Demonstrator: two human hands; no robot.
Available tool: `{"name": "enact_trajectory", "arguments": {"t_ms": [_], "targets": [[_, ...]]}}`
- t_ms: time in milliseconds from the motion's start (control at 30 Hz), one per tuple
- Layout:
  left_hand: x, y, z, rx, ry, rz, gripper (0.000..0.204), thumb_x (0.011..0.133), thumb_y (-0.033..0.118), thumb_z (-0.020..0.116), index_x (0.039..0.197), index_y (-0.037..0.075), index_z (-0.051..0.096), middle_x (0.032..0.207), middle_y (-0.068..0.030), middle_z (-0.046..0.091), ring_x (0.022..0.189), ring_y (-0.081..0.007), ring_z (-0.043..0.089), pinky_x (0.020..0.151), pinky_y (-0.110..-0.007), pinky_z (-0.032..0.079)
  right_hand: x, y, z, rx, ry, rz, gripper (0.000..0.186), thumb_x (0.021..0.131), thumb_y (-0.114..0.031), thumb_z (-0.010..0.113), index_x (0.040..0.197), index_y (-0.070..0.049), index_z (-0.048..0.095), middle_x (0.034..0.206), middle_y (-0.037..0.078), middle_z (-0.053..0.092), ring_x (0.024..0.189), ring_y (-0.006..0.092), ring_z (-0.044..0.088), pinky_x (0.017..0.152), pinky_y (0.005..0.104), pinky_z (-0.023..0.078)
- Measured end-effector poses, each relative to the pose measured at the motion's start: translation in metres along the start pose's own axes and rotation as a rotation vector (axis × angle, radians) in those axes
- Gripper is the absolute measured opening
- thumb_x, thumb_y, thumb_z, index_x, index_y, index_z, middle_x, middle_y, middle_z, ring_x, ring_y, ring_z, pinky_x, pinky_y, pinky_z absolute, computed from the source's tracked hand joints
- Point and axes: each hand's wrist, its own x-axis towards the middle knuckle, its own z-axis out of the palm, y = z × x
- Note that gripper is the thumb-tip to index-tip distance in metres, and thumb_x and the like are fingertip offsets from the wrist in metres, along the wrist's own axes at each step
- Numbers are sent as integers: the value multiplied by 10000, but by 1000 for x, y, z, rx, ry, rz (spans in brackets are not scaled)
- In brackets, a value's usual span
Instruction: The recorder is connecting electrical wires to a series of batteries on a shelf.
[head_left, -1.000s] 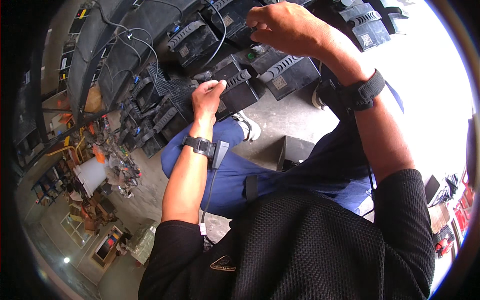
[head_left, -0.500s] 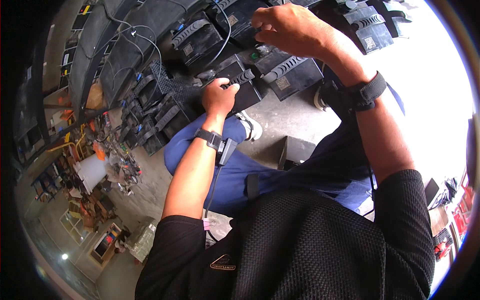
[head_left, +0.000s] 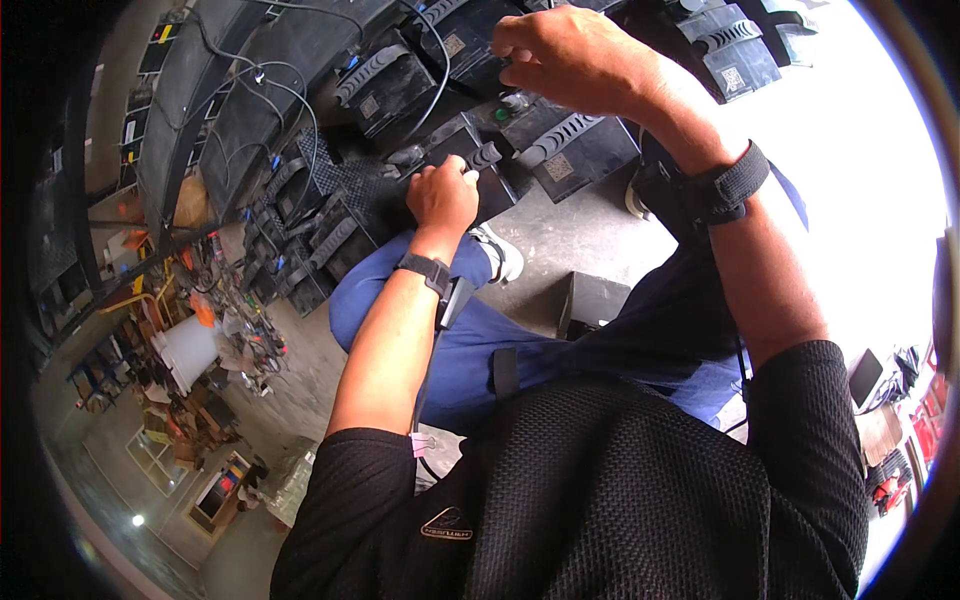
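My left hand (head_left: 443,200) is closed round the ribbed grey carry handle (head_left: 483,156) of a black box that looks like a battery pack (head_left: 495,197). My right hand (head_left: 575,62) is raised above the row of boxes, fingers curled together; whatever they may hold is hidden. Below it sits another black battery pack (head_left: 583,165) with the same sort of handle and a square code label. Close under my right fingers, a small clear and green piece (head_left: 512,107) lies at that pack's top edge. Further packs (head_left: 392,95) stand behind, with a dark cable (head_left: 440,90) running among them.
More black packs (head_left: 335,235) stand at the left, beside a patterned black surface (head_left: 350,180). Loose cables (head_left: 262,75) cross the dark panels. A dark box (head_left: 595,303) lies on the floor between my legs. A white bin (head_left: 188,350) and clutter stand far left.
My left hand has rolled a little on the handle, its thumb drawing in and its wrist shifting right. The right hand has moved slightly left.
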Motion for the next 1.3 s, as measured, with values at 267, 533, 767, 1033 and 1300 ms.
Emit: {"name": "enact_trajectory", "arguments": {"t_ms": [267, 533, 767, 1033, 1300], "targets": [[12, 0, -5, 100, -121, 94, 184, 851, 277, 696, 911, 107, 656, 861, -189, 706, 866, -395, 675, 757, -515, 510, -7, -3, -8, 19, 30, 26, 194, 815, -219, 658, 864, -33, 632, 703, 178, 647, 697, 387, 671, 607, 468, 539], [17, -6, -8, 22, -126, 176, 171, 850, 225, 694, 891, 84, 606, 839, -186, 680, 857, -414, 666, 725, -527, 506, -6, 1, -6, -73, 27, 27, 180, 807, -222, 662, 851, -49, 642, 691, 167, 651, 677, 368, 678, 586, 459, 540], [19, 2, -12, -151, -218, 113, 143, 848, 186, 676, 888, 81, 586, 863, -182, 679, 865, -411, 657, 731, -525, 493, -8, 2, 3, 0, 72, 35, 206, 882, -186, 683, 1016, -34, 646, 872, 145, 724, 842, 314, 721, 739, 403, 569], [22, 14, -13, -230, -212, 167, 515, 704, 445, 812, 897, 19, 597, 879, -230, 682, 873, -420, 661, 749, -499, 500, -5, 5, -3, -58, 45, -4, 167, 810, -217, 655, 845, -55, 645, 699, 153, 658, 672, 345, 686, 582, 445, 547], [28, 36, -29, -81, -360, 50, 828, 721, 689, 710, 1053, -65, 628, 1059, -301, 674, 1027, -436, 653, 885, -494, 511, -6, 1, -7, -41, 12, 64, 183, 819, -214, 640, 895, -48, 641, 726, 170, 666, 703, 373, 684, 608, 462, 550]]}}
